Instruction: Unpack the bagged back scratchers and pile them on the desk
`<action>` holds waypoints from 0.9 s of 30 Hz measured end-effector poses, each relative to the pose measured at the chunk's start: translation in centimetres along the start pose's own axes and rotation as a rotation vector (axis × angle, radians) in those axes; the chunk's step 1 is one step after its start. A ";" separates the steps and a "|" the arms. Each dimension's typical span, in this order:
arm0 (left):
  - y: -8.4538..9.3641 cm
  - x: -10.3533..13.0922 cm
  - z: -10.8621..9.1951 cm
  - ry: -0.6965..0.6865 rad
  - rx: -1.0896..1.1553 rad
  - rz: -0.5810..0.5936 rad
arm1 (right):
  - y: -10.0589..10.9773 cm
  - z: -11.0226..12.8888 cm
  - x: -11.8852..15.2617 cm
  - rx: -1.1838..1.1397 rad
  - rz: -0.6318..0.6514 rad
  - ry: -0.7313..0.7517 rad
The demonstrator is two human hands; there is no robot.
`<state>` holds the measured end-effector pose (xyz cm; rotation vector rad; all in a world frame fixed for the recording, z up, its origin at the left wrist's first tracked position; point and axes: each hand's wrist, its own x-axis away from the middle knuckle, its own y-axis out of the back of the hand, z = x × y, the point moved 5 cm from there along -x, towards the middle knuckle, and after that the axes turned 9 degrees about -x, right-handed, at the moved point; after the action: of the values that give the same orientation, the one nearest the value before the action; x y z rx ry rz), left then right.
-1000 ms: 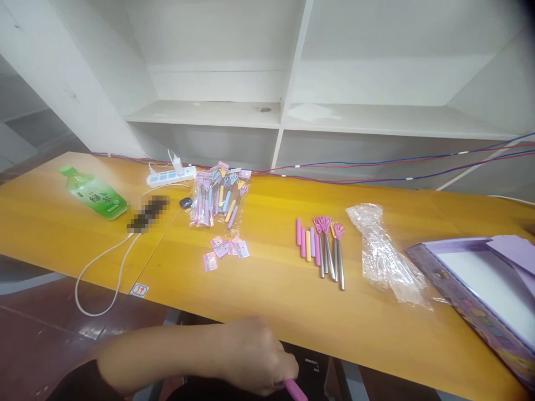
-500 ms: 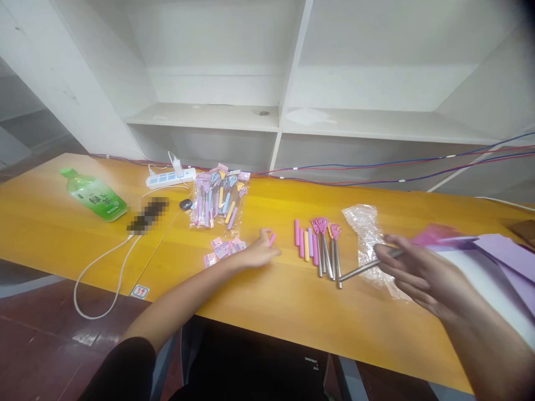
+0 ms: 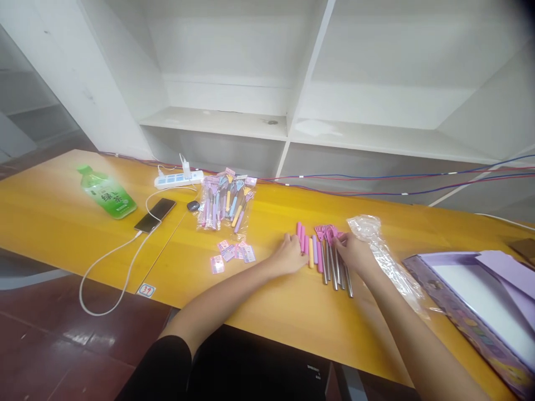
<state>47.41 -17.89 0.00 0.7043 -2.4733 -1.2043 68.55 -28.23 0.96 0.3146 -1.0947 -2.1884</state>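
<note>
My left hand [image 3: 290, 256] lies at the left end of a row of pink, yellow and purple handle sleeves [image 3: 311, 253], its fingers closed around the lower part of a pink sleeve [image 3: 302, 236]. To the right of that row, metal back scratcher rods [image 3: 334, 273] with pink claw heads [image 3: 328, 231] lie side by side. My right hand [image 3: 355, 253] is closed at the head end of the rightmost back scratcher [image 3: 348, 281], whose rod points toward me. The fingertips of both hands are partly hidden.
Bagged back scratchers [image 3: 228, 203] and small printed cards [image 3: 228, 253] lie left. Further left are a phone [image 3: 156, 216] on a cable, a green bottle [image 3: 106, 192] and a power strip [image 3: 178, 179]. Clear plastic wrapping [image 3: 388, 262] and a purple box [image 3: 463, 312] lie right.
My left hand has brought a pink sleeve rightward to the row. My right hand has moved left and laid its back scratcher beside the others. The view has shifted slightly.
</note>
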 end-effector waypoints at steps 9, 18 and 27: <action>9.4 1.6 5.7 -0.044 -0.258 -0.180 | 1.8 -0.7 4.3 -0.041 -0.177 0.085; 16.1 0.4 12.7 0.133 -0.624 -0.290 | 1.0 -1.3 11.2 -0.295 -0.138 0.064; 14.2 -2.8 10.5 0.274 -0.742 -0.264 | 2.1 -1.6 16.1 -0.255 -0.155 0.147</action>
<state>40.70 -2.03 4.86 0.8980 -1.5622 -1.8177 58.17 -40.69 2.79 0.4502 -0.7229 -2.3681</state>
